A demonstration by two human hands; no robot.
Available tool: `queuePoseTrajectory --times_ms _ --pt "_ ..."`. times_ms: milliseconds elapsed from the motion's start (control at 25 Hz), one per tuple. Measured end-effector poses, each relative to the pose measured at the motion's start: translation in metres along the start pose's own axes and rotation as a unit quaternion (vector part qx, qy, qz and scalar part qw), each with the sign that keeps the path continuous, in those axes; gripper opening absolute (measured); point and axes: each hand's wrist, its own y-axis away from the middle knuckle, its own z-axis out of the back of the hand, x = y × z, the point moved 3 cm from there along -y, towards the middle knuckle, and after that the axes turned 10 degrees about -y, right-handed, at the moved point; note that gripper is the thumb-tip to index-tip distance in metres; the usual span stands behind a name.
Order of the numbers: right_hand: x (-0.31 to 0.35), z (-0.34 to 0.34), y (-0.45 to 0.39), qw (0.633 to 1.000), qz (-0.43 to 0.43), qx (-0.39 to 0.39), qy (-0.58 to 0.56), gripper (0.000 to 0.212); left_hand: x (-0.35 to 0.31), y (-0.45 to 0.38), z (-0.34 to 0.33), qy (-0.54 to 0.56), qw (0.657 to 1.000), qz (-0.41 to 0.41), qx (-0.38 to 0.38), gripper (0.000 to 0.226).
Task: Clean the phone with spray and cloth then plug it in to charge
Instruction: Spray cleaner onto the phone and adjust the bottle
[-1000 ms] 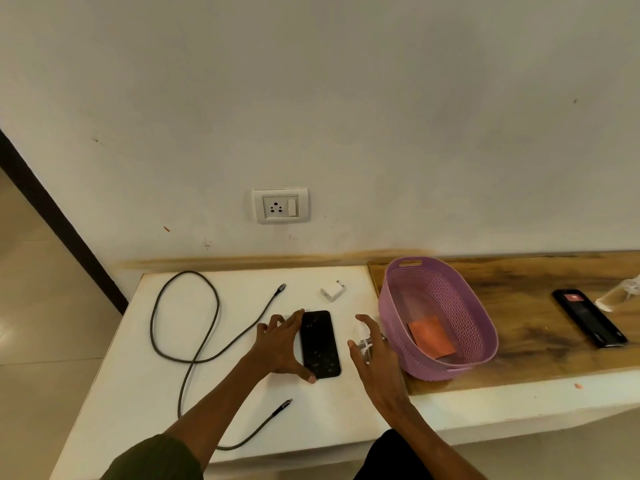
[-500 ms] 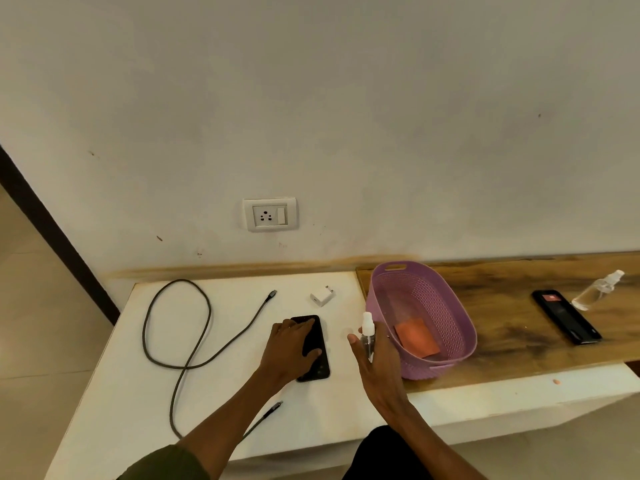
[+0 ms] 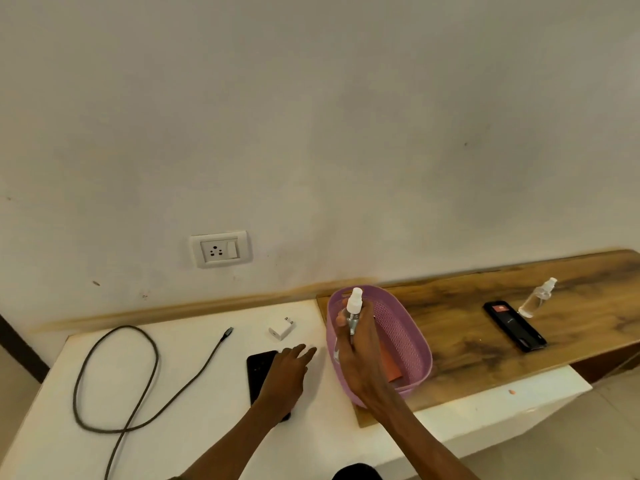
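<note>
now higher, spray bottle (image 3: 354, 308) in right hand (image 3: 356, 355)

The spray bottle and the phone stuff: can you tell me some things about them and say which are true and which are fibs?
1. The right hand holds a spray bottle. True.
2. The charger is plugged into the socket. False: it lies on the white table, and the socket holds nothing.
3. The left hand rests on the phone. True.
4. The orange cloth lies on the phone. False: it is inside the purple basket.
5. The cable is plugged into the phone. False: it lies loose on the table.
</note>
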Motion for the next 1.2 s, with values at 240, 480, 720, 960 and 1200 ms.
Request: queuePoseTrajectory --times_ms 240,480,720,960,1200 --pt "-0.005 0.015 -0.010 0.999 0.036 0.023 -0.013 0.031 -0.006 -0.009 -0.027 0.067 0.998 -0.021 0.005 0.039" --pt "0.002 0.016 -0.007 0.998 0.055 0.022 -0.024 0.030 -0.004 -0.013 0.000 0.169 0.984 0.043 -0.020 0.036" --pt "0.013 0.000 0.002 0.999 0.040 0.024 -0.018 0.036 0.002 -0.005 0.117 0.290 0.935 0.052 -0.196 0.017" --pt "0.035 -0.019 0.013 0.995 0.044 0.071 0.050 0.040 0.020 0.011 0.205 0.307 0.903 0.042 -0.299 0.019" --pt "0.051 -0.051 0.026 0.995 0.035 0.095 -0.020 0.028 0.027 0.035 0.242 0.396 0.873 0.044 -0.283 0.013"
